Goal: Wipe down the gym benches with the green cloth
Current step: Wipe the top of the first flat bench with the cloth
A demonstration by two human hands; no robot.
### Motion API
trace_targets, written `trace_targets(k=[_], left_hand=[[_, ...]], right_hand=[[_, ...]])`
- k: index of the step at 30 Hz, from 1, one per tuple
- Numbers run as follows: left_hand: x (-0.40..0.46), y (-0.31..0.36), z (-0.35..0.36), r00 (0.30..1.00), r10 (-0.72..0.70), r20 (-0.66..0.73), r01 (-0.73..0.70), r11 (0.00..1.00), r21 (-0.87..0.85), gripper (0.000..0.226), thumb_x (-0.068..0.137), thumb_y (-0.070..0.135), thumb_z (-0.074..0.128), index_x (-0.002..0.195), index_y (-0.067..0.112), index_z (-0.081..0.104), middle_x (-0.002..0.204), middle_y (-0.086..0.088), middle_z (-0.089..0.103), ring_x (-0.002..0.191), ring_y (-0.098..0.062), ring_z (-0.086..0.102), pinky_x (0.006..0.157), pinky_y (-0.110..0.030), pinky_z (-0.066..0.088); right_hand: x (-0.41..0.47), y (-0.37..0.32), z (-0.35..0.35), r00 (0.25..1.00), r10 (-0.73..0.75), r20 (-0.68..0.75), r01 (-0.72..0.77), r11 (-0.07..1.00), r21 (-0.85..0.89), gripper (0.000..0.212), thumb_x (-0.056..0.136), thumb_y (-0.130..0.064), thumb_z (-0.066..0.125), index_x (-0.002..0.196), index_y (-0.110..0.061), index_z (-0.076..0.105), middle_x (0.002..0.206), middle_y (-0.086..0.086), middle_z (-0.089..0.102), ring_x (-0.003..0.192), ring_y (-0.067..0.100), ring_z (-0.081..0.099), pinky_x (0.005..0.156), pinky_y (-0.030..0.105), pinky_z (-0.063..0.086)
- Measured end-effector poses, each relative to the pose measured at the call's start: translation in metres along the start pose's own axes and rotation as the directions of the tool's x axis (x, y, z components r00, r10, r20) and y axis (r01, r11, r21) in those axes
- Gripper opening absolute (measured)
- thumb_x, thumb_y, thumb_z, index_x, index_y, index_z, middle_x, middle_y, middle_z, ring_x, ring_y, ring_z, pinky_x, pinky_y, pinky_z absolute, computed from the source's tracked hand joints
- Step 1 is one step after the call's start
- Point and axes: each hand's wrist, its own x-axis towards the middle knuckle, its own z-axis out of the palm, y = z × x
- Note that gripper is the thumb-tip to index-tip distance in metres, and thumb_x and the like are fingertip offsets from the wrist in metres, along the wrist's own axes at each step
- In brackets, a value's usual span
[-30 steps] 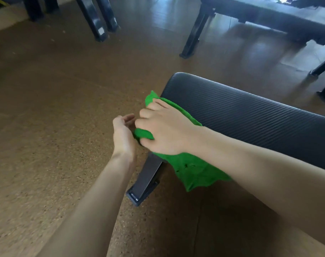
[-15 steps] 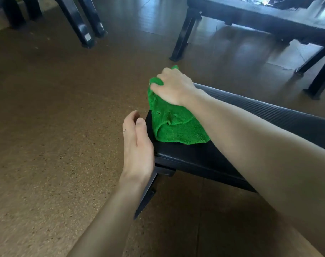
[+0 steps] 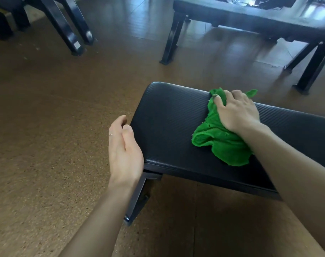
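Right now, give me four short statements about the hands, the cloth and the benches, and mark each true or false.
1. The right hand presses the green cloth onto the near bench pad. True.
2. The left hand holds a second cloth. False: it holds nothing and sits at the pad's end edge.
3. The cloth hangs over the pad's end. False: it lies on the pad's top, away from that end.
4. Another bench stands farther back on the floor. True.
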Motion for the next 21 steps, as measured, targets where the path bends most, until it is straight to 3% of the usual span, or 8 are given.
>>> trace_targets(k=[3, 8, 14, 17, 21], left_hand=[[0.002, -0.003, 0.004, 0.999, 0.024, -0.023, -0.024, 1.0, 0.007, 0.044, 0.111, 0.035, 0.022, 0.15, 0.033, 0.042, 0.153, 0.012, 0.044, 0.139, -0.005, 0.04, 0.122, -0.037, 0.032], [0.008, -0.009, 0.003, 0.997, 0.072, -0.025, -0.073, 0.996, -0.04, 0.053, 0.104, 0.048, 0.019, 0.149, 0.034, 0.044, 0.148, 0.011, 0.049, 0.138, -0.007, 0.045, 0.119, -0.043, 0.035], [0.005, -0.01, 0.001, 0.998, 0.034, -0.048, -0.039, 0.995, -0.093, 0.062, 0.098, 0.065, 0.017, 0.147, 0.038, 0.044, 0.145, 0.011, 0.053, 0.136, -0.009, 0.049, 0.117, -0.045, 0.038], [0.005, -0.009, 0.004, 0.997, 0.015, -0.08, -0.022, 0.996, -0.087, 0.06, 0.099, 0.062, 0.019, 0.145, 0.036, 0.047, 0.143, 0.011, 0.055, 0.134, -0.01, 0.05, 0.116, -0.046, 0.039], [0.003, -0.005, 0.008, 0.995, 0.011, -0.102, -0.017, 0.998, -0.063, 0.052, 0.105, 0.054, 0.021, 0.144, 0.035, 0.049, 0.143, 0.01, 0.055, 0.134, -0.011, 0.049, 0.117, -0.046, 0.038]], right_hand=[[0.003, -0.043, 0.003, 0.999, 0.033, 0.017, -0.032, 0.997, -0.066, 0.08, 0.102, -0.062, 0.016, 0.15, -0.002, 0.04, 0.154, 0.023, 0.041, 0.145, 0.038, 0.033, 0.123, 0.049, 0.019], [-0.039, -0.132, 0.012, 0.956, -0.281, 0.08, 0.281, 0.96, 0.007, 0.081, 0.106, -0.058, 0.01, 0.163, -0.002, 0.009, 0.171, 0.021, 0.003, 0.159, 0.034, 0.002, 0.129, 0.048, 0.002], [-0.132, -0.103, 0.012, 0.815, -0.579, -0.022, 0.578, 0.811, 0.094, 0.069, 0.106, -0.052, 0.017, 0.164, -0.015, 0.021, 0.172, 0.007, 0.016, 0.159, 0.025, 0.009, 0.129, 0.044, 0.007], [-0.124, -0.097, 0.015, 0.789, -0.612, -0.051, 0.613, 0.781, 0.119, 0.066, 0.105, -0.051, 0.02, 0.162, -0.02, 0.029, 0.171, 0.004, 0.023, 0.158, 0.024, 0.015, 0.129, 0.044, 0.011], [-0.06, -0.123, 0.012, 0.838, -0.544, 0.052, 0.531, 0.833, 0.155, 0.061, 0.109, -0.048, 0.019, 0.166, -0.027, 0.014, 0.174, -0.002, 0.006, 0.16, 0.019, 0.001, 0.129, 0.041, 0.0]])
